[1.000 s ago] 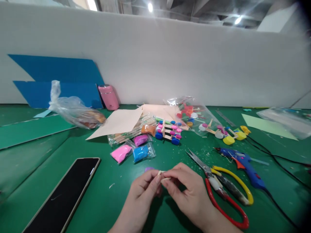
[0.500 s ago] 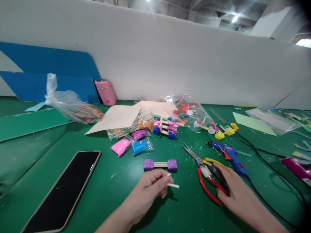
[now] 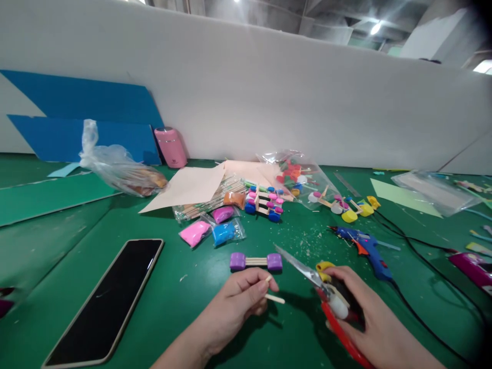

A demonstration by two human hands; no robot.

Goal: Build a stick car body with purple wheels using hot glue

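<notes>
Phone (image 3: 105,302): near left, dark
Pink container (image 3: 171,148): far left, beside blue boards (image 3: 96,100)
Clear bag (image 3: 117,166): far left, knotted
Pale-green sheet (image 3: 402,197): far right

My left hand (image 3: 246,294) has room leftward to the phone (image 3: 105,302); rightward, scissors (image 3: 315,278) in my right hand (image 3: 367,305) block it.

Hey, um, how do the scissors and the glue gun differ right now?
The scissors are in the right hand, while the glue gun lies on the green table. The scissors have red and yellow handles; the glue gun is mostly blue with an orange-red trigger. The scissors end in long metal blades, the glue gun in a short dark nozzle. Both point toward the picture's upper left.
</notes>
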